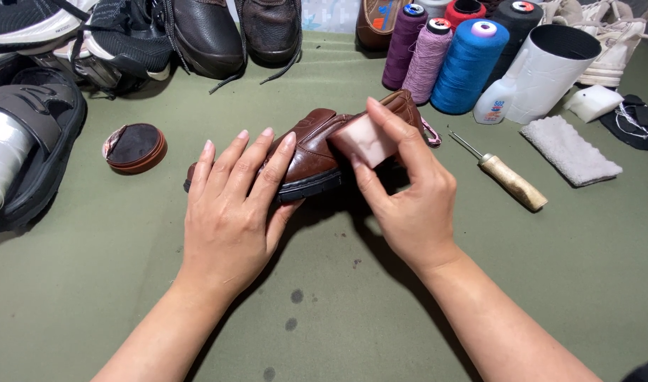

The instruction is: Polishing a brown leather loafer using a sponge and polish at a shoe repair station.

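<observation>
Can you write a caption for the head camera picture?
Left hand steadies a brown leather shoe while right hand presses a sponge on it.

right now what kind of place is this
Probably a shoe repair bench: a brown shoe being rubbed with a sponge block, thread spools, an awl, more shoes behind.
</observation>
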